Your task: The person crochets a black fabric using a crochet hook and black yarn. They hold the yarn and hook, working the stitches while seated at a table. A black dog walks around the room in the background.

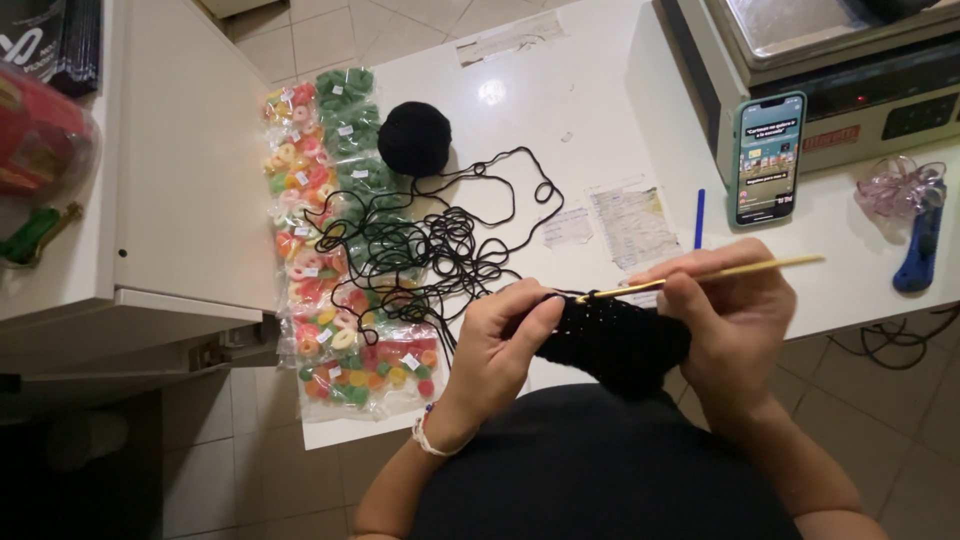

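My left hand [498, 345] pinches the left edge of a black crocheted piece [612, 342] held just above my lap. In my right hand [732, 320] is a thin wooden crochet hook [745, 268], its tip at the top edge of the piece, and this hand also grips the right side of the work. A black yarn strand runs from the piece into a loose tangle [430, 240] on the white table [540, 110], ending at a black yarn ball [414, 137].
Several clear bags of colourful ring candies [330, 250] lie along the table's left edge. A smartphone [767, 158] with a lit screen leans against a weighing scale [850, 70]. A blue pen [699, 218], paper slips [632, 222] and a blue utility knife [920, 250] lie nearby.
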